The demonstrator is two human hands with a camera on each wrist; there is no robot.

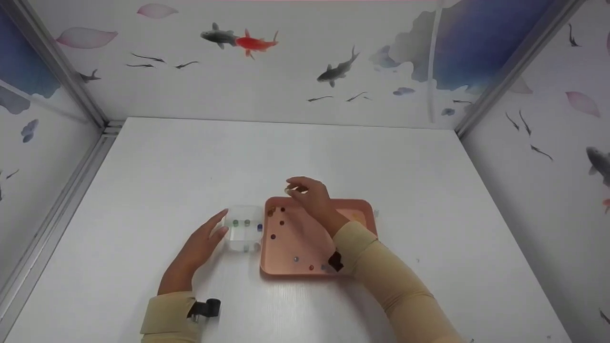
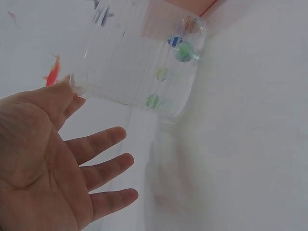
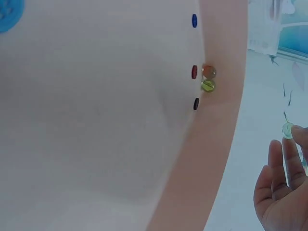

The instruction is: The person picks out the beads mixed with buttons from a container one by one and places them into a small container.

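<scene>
Your right hand (image 1: pixel 312 194) is pinching a pale green marble (image 3: pixel 287 130) near the far edge of the pink tray (image 1: pixel 310 238).
Your left hand (image 1: pixel 202 244) is touching the clear container (image 1: pixel 243 234), its fingers standing apart and almost straight; inside, more marbles (image 1: pixel 235 223) are resting.

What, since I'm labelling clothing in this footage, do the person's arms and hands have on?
The left hand and right hand wear no gloves. The left sleeve and right sleeve are plain beige. A black piece sits on each.
</scene>
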